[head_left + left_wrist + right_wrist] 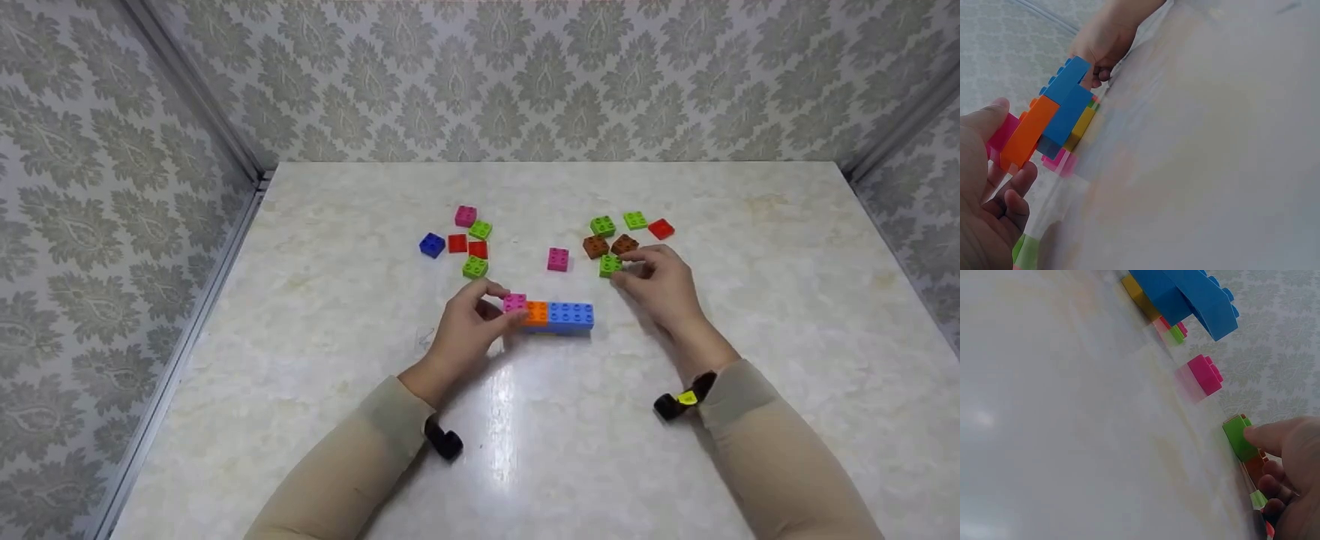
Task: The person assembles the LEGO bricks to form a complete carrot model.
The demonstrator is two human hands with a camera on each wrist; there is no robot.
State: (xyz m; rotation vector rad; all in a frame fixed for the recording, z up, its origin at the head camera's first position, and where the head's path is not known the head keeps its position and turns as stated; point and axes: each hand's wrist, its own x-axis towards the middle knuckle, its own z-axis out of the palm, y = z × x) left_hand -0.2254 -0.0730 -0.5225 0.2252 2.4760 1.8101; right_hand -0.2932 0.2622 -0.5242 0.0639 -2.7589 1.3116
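Observation:
My left hand (471, 322) holds the left end of a built row of toy building bricks, with its thumb and fingers around the pink brick (515, 301) and the orange brick (1030, 132). To the right of these runs a light-blue brick (571, 312). Under it, the left wrist view shows another blue brick (1068, 115) and a yellow brick (1080, 130) at the bottom. My right hand (664, 289) pinches a green brick (609, 265) on the table between thumb and fingers, at the near edge of the right-hand group.
Two brown bricks (596, 246), more green bricks (635, 220) and a red piece (661, 229) lie around my right fingertips. A lone pink brick (558, 259) sits mid-table. Further left is a cluster with a dark-blue brick (432, 244). A patterned wall (502, 82) closes the back.

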